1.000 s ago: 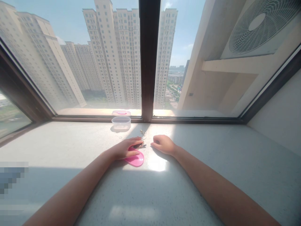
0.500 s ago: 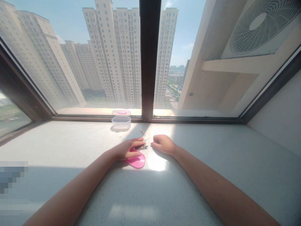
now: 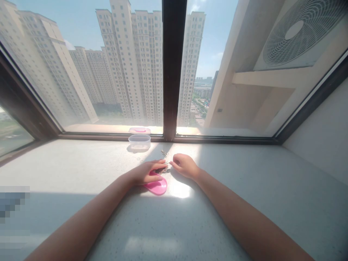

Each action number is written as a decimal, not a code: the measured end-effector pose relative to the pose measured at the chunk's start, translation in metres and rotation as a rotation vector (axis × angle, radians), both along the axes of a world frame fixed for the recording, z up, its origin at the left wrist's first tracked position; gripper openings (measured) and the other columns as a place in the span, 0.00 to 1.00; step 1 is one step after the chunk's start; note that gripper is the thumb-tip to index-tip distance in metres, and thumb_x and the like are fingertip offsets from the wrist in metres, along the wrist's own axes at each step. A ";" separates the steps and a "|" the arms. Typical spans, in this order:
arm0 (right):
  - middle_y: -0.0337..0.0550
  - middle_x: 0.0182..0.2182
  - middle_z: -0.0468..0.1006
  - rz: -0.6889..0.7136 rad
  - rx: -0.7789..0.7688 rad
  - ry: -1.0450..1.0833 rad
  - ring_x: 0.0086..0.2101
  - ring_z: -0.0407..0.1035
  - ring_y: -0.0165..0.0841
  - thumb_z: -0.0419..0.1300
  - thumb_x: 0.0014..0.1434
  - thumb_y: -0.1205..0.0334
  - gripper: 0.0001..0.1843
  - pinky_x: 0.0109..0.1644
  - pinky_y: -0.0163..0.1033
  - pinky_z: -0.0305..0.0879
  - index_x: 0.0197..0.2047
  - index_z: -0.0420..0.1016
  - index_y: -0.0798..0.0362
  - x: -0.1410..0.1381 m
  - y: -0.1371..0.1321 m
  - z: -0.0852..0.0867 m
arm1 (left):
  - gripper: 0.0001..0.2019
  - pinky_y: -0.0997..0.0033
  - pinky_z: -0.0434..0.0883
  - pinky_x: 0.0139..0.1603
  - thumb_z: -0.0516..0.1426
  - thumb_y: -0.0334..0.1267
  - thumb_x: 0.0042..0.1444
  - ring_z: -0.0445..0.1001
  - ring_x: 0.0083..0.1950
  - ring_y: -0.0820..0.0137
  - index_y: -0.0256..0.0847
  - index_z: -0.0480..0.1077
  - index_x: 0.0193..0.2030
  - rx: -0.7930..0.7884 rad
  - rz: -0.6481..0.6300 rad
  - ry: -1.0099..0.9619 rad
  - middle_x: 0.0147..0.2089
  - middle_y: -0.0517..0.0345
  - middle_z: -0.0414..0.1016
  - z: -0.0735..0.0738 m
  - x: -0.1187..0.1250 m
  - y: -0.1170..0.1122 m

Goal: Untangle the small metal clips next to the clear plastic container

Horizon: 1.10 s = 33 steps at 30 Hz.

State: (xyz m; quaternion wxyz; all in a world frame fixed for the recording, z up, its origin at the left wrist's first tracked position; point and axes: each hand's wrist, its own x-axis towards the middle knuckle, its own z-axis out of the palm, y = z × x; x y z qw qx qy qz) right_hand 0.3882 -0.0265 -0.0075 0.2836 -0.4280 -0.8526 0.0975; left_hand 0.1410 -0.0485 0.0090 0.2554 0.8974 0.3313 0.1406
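My left hand [image 3: 145, 172] lay flat, fingers stretched, over the far half of the flat pink plastic lid [image 3: 158, 188]. My right hand [image 3: 185, 166] was curled, its fingertips by the small metal clips [image 3: 162, 169] beside the lid; I couldn't tell whether it gripped anything.

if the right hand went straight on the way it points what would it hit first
Most likely the small dark metal pieces at the left hand's fingertips, by the pink oval plastic lid; the right hand is nearly there, depth unclear.

Left hand [image 3: 145, 173] flat on pink lid [image 3: 157, 187], right hand [image 3: 184, 166] curled at three o'clock, clear container [image 3: 139, 142] at twelve.
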 end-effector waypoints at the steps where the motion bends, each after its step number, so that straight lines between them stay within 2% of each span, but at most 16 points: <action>1: 0.37 0.25 0.67 -0.007 0.007 0.008 0.27 0.58 0.29 0.56 0.62 0.58 0.13 0.33 0.34 0.51 0.28 0.66 0.54 -0.002 0.000 0.001 | 0.29 0.54 0.55 0.70 0.58 0.47 0.60 0.55 0.70 0.53 0.45 0.61 0.67 0.007 -0.006 -0.001 0.71 0.48 0.55 -0.001 0.000 0.001; 6: 0.43 0.35 0.71 0.001 0.012 0.066 0.35 0.64 0.32 0.56 0.63 0.61 0.06 0.40 0.36 0.59 0.37 0.71 0.54 -0.008 0.003 0.006 | 0.29 0.57 0.55 0.70 0.58 0.48 0.59 0.56 0.70 0.53 0.42 0.63 0.66 0.014 -0.047 -0.025 0.71 0.47 0.55 0.000 0.005 0.000; 11: 0.48 0.41 0.72 0.050 0.022 0.005 0.41 0.67 0.35 0.56 0.61 0.68 0.07 0.48 0.39 0.62 0.39 0.75 0.56 -0.014 0.014 0.005 | 0.27 0.58 0.58 0.67 0.59 0.46 0.58 0.59 0.68 0.51 0.41 0.66 0.63 -0.033 -0.086 -0.075 0.70 0.48 0.58 0.008 0.015 -0.007; 14: 0.50 0.45 0.73 0.059 0.021 -0.028 0.45 0.67 0.37 0.56 0.61 0.69 0.10 0.51 0.40 0.62 0.43 0.76 0.56 -0.020 0.024 0.002 | 0.27 0.55 0.60 0.66 0.61 0.46 0.55 0.61 0.66 0.50 0.40 0.68 0.61 -0.035 -0.081 -0.114 0.68 0.47 0.62 0.004 0.018 -0.008; 19: 0.53 0.59 0.68 0.042 -0.006 -0.110 0.56 0.63 0.41 0.53 0.65 0.62 0.17 0.59 0.44 0.57 0.55 0.73 0.54 -0.032 0.036 -0.002 | 0.28 0.56 0.61 0.65 0.61 0.48 0.55 0.64 0.63 0.51 0.38 0.69 0.60 -0.016 -0.082 -0.142 0.65 0.44 0.65 -0.004 0.019 -0.004; 22: 0.55 0.61 0.66 0.030 -0.037 -0.145 0.58 0.61 0.44 0.52 0.66 0.59 0.20 0.59 0.48 0.56 0.59 0.69 0.53 -0.039 0.039 -0.003 | 0.26 0.58 0.64 0.62 0.60 0.48 0.55 0.68 0.59 0.52 0.39 0.70 0.59 -0.019 -0.124 -0.151 0.61 0.46 0.69 -0.002 0.021 -0.003; 26: 0.51 0.58 0.70 0.058 -0.063 -0.198 0.57 0.63 0.44 0.49 0.67 0.56 0.17 0.56 0.50 0.57 0.54 0.72 0.49 -0.045 0.039 -0.003 | 0.25 0.62 0.68 0.56 0.59 0.51 0.56 0.71 0.54 0.53 0.40 0.71 0.57 -0.027 -0.149 -0.142 0.54 0.48 0.73 0.001 0.024 -0.003; 33: 0.49 0.53 0.74 0.075 -0.064 -0.215 0.54 0.64 0.43 0.45 0.70 0.54 0.18 0.53 0.47 0.56 0.45 0.75 0.50 -0.045 0.032 0.003 | 0.24 0.62 0.68 0.53 0.56 0.52 0.58 0.71 0.50 0.54 0.38 0.72 0.55 0.006 -0.142 -0.147 0.50 0.48 0.74 0.001 0.026 -0.005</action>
